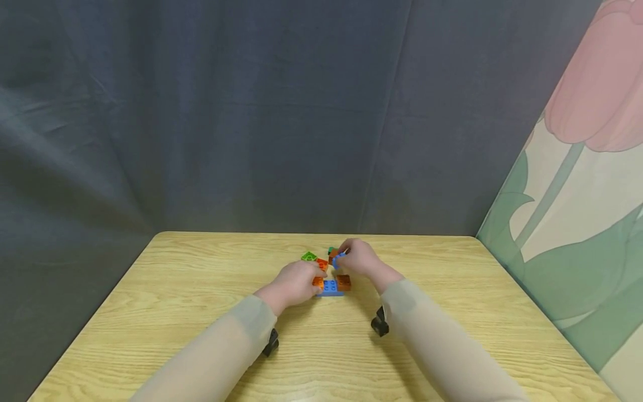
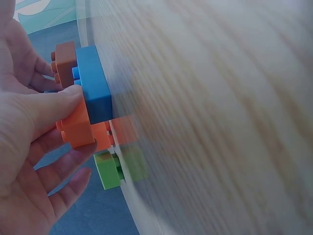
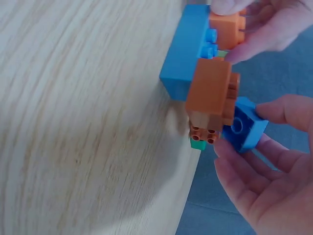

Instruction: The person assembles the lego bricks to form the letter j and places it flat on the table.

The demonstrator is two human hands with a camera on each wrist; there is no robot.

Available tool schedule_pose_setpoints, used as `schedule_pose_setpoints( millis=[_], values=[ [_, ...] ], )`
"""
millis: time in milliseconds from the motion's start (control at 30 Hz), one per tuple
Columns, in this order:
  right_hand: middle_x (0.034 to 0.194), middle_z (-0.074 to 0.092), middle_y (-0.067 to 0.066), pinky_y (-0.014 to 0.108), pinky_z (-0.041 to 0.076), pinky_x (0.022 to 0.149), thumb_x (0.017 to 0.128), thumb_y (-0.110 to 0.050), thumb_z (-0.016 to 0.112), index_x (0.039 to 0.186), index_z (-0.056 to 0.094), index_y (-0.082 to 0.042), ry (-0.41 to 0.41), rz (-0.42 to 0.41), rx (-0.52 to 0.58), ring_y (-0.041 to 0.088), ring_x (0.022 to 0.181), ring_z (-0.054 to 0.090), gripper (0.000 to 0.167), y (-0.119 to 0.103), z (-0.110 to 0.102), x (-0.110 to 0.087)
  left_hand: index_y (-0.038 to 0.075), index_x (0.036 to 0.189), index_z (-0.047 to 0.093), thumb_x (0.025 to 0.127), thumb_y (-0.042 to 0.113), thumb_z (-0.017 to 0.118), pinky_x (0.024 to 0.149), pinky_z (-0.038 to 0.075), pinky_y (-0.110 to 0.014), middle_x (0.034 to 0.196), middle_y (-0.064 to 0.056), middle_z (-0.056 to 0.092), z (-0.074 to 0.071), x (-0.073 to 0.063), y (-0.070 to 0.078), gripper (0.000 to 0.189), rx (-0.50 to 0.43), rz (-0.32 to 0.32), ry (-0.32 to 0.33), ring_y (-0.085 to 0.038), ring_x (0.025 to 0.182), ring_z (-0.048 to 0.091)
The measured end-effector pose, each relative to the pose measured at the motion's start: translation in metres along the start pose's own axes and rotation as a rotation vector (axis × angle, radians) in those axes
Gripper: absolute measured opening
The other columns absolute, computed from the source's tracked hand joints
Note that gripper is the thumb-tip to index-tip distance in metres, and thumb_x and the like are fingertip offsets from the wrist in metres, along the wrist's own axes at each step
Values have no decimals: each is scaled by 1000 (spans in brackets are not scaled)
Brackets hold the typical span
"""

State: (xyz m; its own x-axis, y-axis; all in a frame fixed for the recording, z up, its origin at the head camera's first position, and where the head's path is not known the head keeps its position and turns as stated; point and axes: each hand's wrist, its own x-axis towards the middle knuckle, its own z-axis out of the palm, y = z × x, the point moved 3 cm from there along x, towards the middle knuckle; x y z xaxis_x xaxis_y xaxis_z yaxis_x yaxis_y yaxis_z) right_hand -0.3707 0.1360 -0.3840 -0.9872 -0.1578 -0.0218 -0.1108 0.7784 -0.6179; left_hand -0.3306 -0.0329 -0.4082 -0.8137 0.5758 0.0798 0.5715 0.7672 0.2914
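A long blue toy brick lies on the table, an orange brick on its left end and a brown brick on its right end. My left hand pinches the orange brick between thumb and fingers, the thumb tip by the long blue brick's edge. Between thumb and fingertips, my right hand holds a smaller blue brick, tilted with its hollow underside partly showing in the right wrist view. It is held above the table, just beyond the brown brick.
Behind the joined bricks lie a red-orange brick, a light green brick, another brown brick and a dark green piece. The wooden table ends at a dark curtain; a flower-patterned panel stands right.
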Motion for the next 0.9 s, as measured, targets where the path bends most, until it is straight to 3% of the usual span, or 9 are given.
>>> schedule_pose_setpoints(
  millis=[167, 400, 533, 733, 900],
  values=[
    [92, 59, 9, 35, 46, 70, 83, -7, 73, 101, 63, -1, -23, -67, 69, 23, 82, 53, 21, 1, -7, -7, 13, 124, 71, 90, 22, 75, 99, 45, -39, 127, -1, 63, 1, 1, 0, 35, -14, -5, -2, -21, 119, 57],
    [97, 60, 10, 37, 50, 76, 79, 5, 73, 99, 61, 0, -135, -164, 175, 25, 88, 57, 24, 5, -15, -16, 14, 125, 71, 91, 22, 74, 99, 44, -39, 126, 0, 64, 2, 1, -2, 35, -27, -17, 2, -21, 119, 57],
    [101, 62, 10, 42, 50, 85, 77, 11, 71, 101, 61, 0, -181, -181, 196, 28, 95, 60, 28, 11, -15, -21, 14, 124, 71, 90, 21, 74, 98, 46, -38, 124, 1, 64, 1, 1, 0, 34, -25, -14, 6, -21, 117, 58],
    [108, 64, 8, 47, 50, 90, 81, 11, 67, 121, 65, 2, -231, -175, 199, 26, 100, 60, 41, 17, -12, -27, 14, 124, 71, 90, 21, 74, 98, 45, -39, 126, 0, 64, 0, 0, 1, 34, -21, -25, 1, -21, 118, 57],
    [107, 68, 7, 50, 49, 91, 81, 12, 66, 116, 70, 1, -247, -176, 215, 25, 98, 62, 37, 18, -11, -30, 14, 124, 71, 91, 22, 74, 101, 43, -40, 128, -1, 63, -1, 0, 2, 35, -30, -37, -6, -22, 122, 55]
  ],
)
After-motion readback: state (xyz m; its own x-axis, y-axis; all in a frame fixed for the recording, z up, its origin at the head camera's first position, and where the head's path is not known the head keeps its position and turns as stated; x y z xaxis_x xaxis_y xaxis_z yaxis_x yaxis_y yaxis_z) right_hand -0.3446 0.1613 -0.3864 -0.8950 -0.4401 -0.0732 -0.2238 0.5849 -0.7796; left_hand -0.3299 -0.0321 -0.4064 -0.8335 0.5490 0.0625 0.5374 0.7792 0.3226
